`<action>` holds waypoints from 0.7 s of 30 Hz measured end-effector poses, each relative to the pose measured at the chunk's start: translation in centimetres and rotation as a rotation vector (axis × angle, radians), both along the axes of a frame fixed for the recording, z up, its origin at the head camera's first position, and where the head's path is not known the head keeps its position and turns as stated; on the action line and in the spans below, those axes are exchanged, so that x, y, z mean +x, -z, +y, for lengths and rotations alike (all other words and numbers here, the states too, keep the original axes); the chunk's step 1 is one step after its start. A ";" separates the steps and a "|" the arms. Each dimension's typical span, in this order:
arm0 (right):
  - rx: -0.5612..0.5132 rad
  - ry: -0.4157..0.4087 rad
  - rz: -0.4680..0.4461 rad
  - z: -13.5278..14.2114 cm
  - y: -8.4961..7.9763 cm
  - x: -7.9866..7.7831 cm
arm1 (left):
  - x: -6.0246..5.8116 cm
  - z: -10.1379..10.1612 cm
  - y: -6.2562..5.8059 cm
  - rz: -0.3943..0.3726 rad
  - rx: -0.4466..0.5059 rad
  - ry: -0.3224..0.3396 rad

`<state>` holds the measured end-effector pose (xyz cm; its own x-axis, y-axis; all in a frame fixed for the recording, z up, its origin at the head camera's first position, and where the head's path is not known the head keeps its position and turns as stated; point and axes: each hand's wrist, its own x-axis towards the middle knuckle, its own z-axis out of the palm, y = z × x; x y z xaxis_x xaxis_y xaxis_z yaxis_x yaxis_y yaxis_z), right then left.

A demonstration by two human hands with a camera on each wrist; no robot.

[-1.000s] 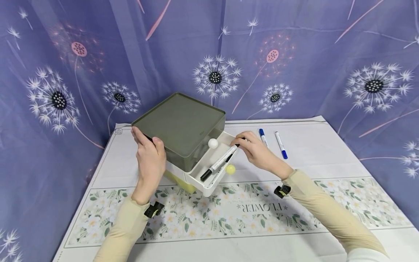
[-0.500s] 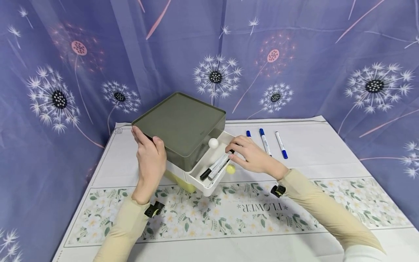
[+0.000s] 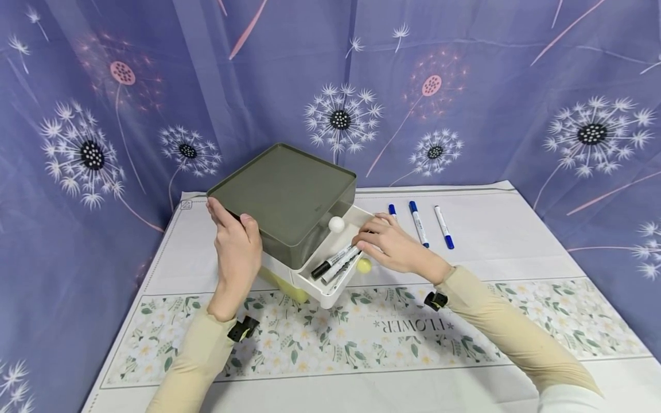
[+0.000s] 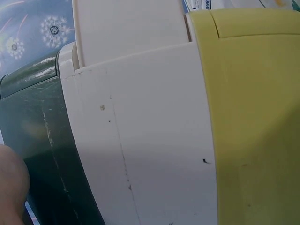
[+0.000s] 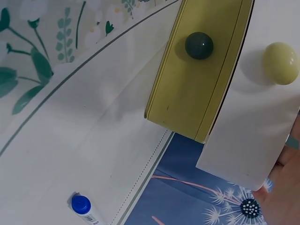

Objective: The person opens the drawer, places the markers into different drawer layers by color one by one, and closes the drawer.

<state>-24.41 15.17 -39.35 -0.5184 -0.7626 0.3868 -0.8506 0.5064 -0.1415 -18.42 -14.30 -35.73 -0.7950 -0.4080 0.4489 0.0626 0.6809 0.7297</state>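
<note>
A stacked desktop drawer box (image 3: 284, 198) has a dark green top, a white middle tier and a yellow lower tier. Its white drawer (image 3: 326, 301) is pulled out toward the right. My left hand (image 3: 236, 252) rests against the box's near left side, fingers extended, thumb at the top edge. Inside the drawer lie a black-capped marker (image 3: 330, 263) and another marker (image 3: 338, 269) beside it. My right hand (image 3: 387, 244) reaches over the drawer's right wall, its curled fingers at the upper end of the second marker. That marker end is hidden under the fingers.
Right of the box, several blue-capped markers lie on the white table cover: one partly hidden marker (image 3: 392, 210), a middle marker (image 3: 419, 223) and a right marker (image 3: 444, 228). A white knob (image 3: 337, 224) and a yellow knob (image 3: 364, 265) stick out from the drawer fronts. A patterned curtain (image 3: 258, 86) hangs behind.
My right hand has moved left and slightly down over the drawer, bringing a marker to lie alongside the black-capped one. My left hand and the box stay put.
</note>
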 end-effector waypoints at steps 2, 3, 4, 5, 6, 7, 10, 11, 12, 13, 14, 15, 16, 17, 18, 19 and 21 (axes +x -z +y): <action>-0.014 -0.009 0.010 0.0 0.0 0.0 | 0.0 0.0 0.0 0.001 0.000 0.002; -0.022 -0.015 0.019 0.1 0.0 0.0 | 0.0 0.0 0.0 0.000 0.001 0.003; -0.034 -0.022 0.027 0.1 0.0 0.0 | 0.0 0.0 0.0 -0.002 0.001 0.005; -0.050 -0.030 0.033 0.2 0.0 0.0 | 0.0 0.0 0.0 -0.004 0.000 0.006; -0.070 -0.037 0.035 0.3 0.1 0.0 | 0.0 0.0 0.0 -0.007 0.000 0.007; -0.089 -0.039 0.036 0.4 0.1 0.1 | 0.0 0.0 0.0 -0.010 0.001 0.007; -0.152 -0.034 0.038 0.6 0.3 0.4 | 0.0 0.0 0.1 -0.014 0.002 0.007; -0.177 -0.028 0.038 0.6 0.4 0.6 | 0.0 0.0 0.1 -0.013 0.002 0.007; -0.201 -0.022 0.045 0.6 0.5 0.8 | 0.0 0.0 0.1 -0.013 0.003 0.008; -0.226 -0.018 0.053 0.6 0.5 1.0 | 0.0 0.0 0.1 -0.011 0.003 0.008; -0.253 -0.010 0.065 0.7 0.6 1.2 | 0.0 0.0 0.1 -0.009 0.003 0.009; -0.283 0.003 0.076 0.7 0.7 1.5 | 0.0 0.0 0.1 -0.008 0.003 0.009; -0.313 0.022 0.086 0.7 0.8 1.8 | 0.0 0.0 0.1 -0.006 0.003 0.009; -0.342 0.049 0.094 0.7 0.9 2.1 | 0.0 0.0 0.0 -0.005 0.004 0.009; -0.371 0.080 0.097 0.6 1.0 2.4 | 0.0 0.0 0.0 -0.005 0.004 0.008; -0.398 0.116 0.093 0.6 1.0 2.7 | 0.0 0.0 0.0 -0.004 0.005 0.006; -0.443 0.190 0.067 0.5 1.1 3.4 | 0.0 0.0 0.0 -0.003 0.005 0.005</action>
<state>-21.01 15.65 -40.45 -0.5957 -0.4112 0.6900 -0.7632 0.5575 -0.3267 -18.40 -14.35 -35.73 -0.7983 -0.4066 0.4443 0.0633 0.6770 0.7333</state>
